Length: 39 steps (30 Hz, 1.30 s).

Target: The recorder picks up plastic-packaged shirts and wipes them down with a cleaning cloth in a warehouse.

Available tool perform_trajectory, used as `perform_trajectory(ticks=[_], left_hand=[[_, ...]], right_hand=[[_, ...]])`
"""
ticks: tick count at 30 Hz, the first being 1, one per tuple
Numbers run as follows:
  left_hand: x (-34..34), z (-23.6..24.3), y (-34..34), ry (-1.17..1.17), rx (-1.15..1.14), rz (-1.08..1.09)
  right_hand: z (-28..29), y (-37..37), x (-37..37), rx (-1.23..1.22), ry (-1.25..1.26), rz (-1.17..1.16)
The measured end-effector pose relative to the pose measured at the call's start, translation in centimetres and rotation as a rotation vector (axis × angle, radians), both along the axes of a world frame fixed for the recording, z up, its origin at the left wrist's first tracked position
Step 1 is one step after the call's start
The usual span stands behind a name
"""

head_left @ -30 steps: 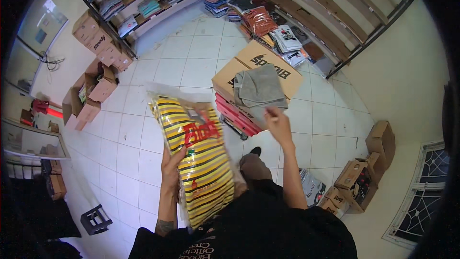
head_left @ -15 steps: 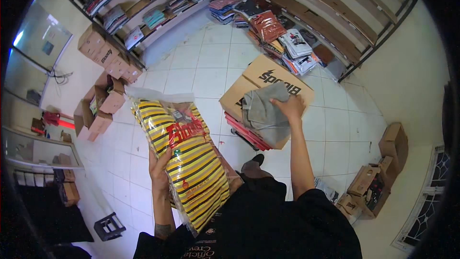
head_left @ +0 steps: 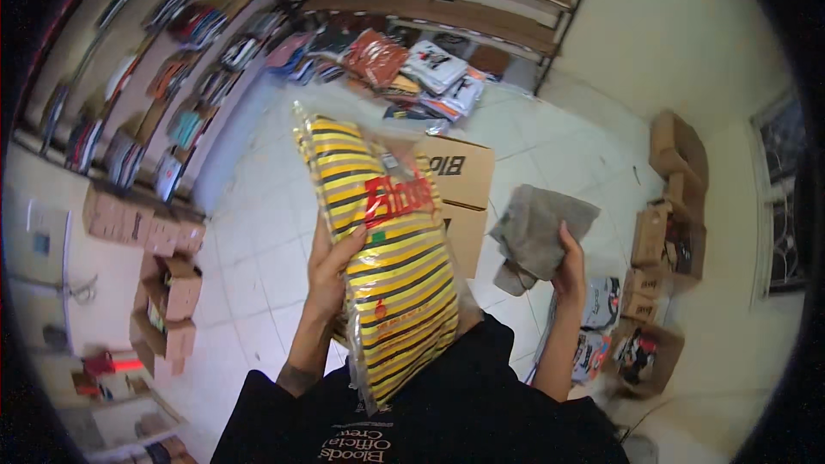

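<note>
My left hand [head_left: 335,271] is closed on the side of a clear plastic package of yellow, black and grey striped clothing [head_left: 391,266], held tilted in front of my chest. Its thumb lies on the front; the other fingers are hidden behind. In my right hand [head_left: 570,271] is a crumpled grey cloth [head_left: 543,232], gripped at its right edge and raised above the floor. A brown cardboard box [head_left: 468,236] with black lettering stands behind the package, which covers its left part.
Bagged clothes [head_left: 434,69] lie piled on the floor below a mostly bare rack [head_left: 430,4]. A stocked shelf [head_left: 163,77] runs along the left. Cardboard boxes stand at the left wall [head_left: 163,309] and at the right wall [head_left: 649,236]; more packages [head_left: 593,326] lie beside my right forearm.
The grey cloth has come off the box top and moved right with my right hand. My view has turned right, and the striped package now overlaps the box.
</note>
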State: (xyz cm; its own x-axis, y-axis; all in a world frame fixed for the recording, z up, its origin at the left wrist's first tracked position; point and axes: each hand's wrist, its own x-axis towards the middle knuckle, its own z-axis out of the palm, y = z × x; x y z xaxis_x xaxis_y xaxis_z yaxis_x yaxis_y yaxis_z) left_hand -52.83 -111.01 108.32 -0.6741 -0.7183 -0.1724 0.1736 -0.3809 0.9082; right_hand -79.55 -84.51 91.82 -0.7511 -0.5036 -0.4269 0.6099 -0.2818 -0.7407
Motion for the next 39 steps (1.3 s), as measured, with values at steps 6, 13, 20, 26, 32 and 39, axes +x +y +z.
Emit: perform_trajectory(ticks=[6, 13, 20, 26, 32, 39], left_hand=[[-6.7, -6.8, -6.3, 0.138, 0.144, -0.264], [-10.0, -18.5, -13.6, -0.063, 0.411, -0.318], [-7.1, -17.6, -17.1, -0.442, -0.119, -0.561], [-4.3, -18.9, -15.9, -0.384, -0.734, -0.673], [-5.2, -13.9, -12.6, -0.760, -1.389, -0.351], [-10.5, -6.8, -5.0, -0.143, -0.730, -0.447]], right_hand=[[4.9, 3.3, 5.7, 0.033, 0.086, -0.435], [5.9, 0.8, 10.9, 0.093, 0.038, -0.672], [6.0, -4.2, 11.5, 0.026, -0.052, -0.663], [6.1, -5.7, 9.8, -0.208, -0.090, -0.616], [7.1, -7.2, 10.3, 0.024, -0.061, -0.465], [9.2, -7.3, 11.6, 0.228, 0.174, 0.068]])
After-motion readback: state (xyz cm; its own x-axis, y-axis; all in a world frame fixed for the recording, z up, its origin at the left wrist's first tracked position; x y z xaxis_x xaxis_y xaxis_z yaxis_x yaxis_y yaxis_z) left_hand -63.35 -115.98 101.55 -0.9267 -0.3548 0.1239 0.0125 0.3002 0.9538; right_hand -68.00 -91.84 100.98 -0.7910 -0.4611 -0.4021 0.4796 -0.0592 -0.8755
